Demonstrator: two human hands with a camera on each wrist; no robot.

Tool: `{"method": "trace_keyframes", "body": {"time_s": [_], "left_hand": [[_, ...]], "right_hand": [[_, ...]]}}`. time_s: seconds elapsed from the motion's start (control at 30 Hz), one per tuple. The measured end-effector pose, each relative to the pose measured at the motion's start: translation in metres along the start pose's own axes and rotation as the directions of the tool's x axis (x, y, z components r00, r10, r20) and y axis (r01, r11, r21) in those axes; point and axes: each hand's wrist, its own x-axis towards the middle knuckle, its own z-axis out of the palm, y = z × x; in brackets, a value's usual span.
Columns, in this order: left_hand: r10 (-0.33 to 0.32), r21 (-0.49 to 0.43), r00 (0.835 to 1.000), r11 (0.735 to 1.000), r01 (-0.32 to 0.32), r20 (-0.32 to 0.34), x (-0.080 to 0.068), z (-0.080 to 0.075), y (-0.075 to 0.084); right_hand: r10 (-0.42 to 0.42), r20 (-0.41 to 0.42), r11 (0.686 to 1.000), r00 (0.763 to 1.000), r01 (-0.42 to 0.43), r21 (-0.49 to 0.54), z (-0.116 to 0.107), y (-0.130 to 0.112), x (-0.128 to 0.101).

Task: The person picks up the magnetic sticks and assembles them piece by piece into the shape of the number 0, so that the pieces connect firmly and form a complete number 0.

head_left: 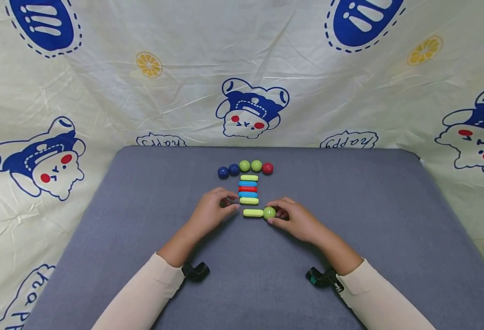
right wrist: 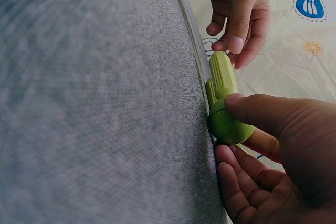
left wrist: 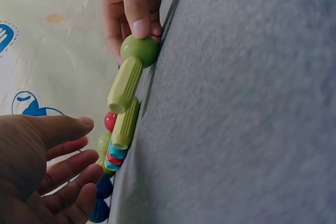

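Observation:
A yellow-green ribbed stick [head_left: 253, 212] lies on the grey mat [head_left: 349, 220] with a green ball [head_left: 269, 212] joined to its right end. My right hand [head_left: 287, 219] pinches that ball, thumb on top and fingers under it; the right wrist view shows the ball [right wrist: 228, 127] in the grip and the stick [right wrist: 223, 72] beyond it. My left hand [head_left: 219, 207] hovers just left of the stick with its fingers loosely curled and holding nothing. In the left wrist view the left hand [left wrist: 52, 171] sits apart from the stick [left wrist: 125, 85] and ball [left wrist: 139, 51].
Behind the stick lies a stack of sticks [head_left: 248, 189]: yellow-green, blue, red, blue, yellow-green. Farther back stands a row of balls [head_left: 245, 167]: two blue, two green, one red. A printed cream cloth [head_left: 101, 91] surrounds the mat.

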Motion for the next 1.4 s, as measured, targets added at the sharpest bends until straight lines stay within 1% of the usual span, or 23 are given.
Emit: {"method": "trace_keyframes", "body": {"time_s": [0.17, 0.33, 0.53, 0.6, 0.73, 0.9, 1.17, 1.27, 1.4], "left_hand": [[-0.030, 0.020, 0.999, 0.999, 0.030, -0.024, 0.003, -0.008, -0.002], [-0.053, 0.028, 0.995, 0.998, 0.055, -0.080, 0.010, -0.015, -0.008], [-0.100, -0.002, 0.983, 0.995, 0.101, -0.154, 0.019, -0.019, -0.015], [-0.107, -0.009, 0.979, 0.994, 0.107, -0.176, 0.021, -0.020, -0.016], [-0.110, -0.011, 0.974, 0.994, 0.110, -0.199, 0.028, -0.021, -0.021], [-0.115, -0.005, 0.972, 0.993, 0.116, -0.207, 0.036, -0.021, -0.027], [-0.136, 0.018, 0.969, 0.990, 0.142, -0.206, 0.049, -0.020, -0.036], [-0.148, 0.016, 0.970, 0.988, 0.154, -0.192, 0.054, -0.020, -0.038], [-0.182, 0.013, 0.969, 0.982, 0.187, -0.165, 0.059, -0.018, -0.040]], "right_hand": [[0.013, 0.006, 1.000, 1.000, -0.013, 0.010, 0.001, 0.002, -0.001], [0.012, 0.006, 1.000, 1.000, -0.012, 0.016, 0.001, 0.002, -0.001], [0.015, 0.004, 1.000, 1.000, -0.015, 0.005, 0.002, 0.003, -0.001], [0.013, 0.005, 1.000, 1.000, -0.013, 0.002, 0.003, 0.003, -0.001], [0.013, 0.006, 1.000, 1.000, -0.013, 0.009, 0.002, 0.002, -0.002], [0.010, 0.002, 1.000, 1.000, -0.010, 0.008, 0.001, 0.002, -0.002], [0.006, 0.000, 1.000, 1.000, -0.006, 0.004, -0.001, 0.001, 0.000], [0.004, -0.003, 1.000, 1.000, -0.004, -0.001, -0.001, 0.001, 0.000], [0.003, 0.000, 1.000, 1.000, -0.003, -0.009, 0.000, 0.002, -0.001]]}}
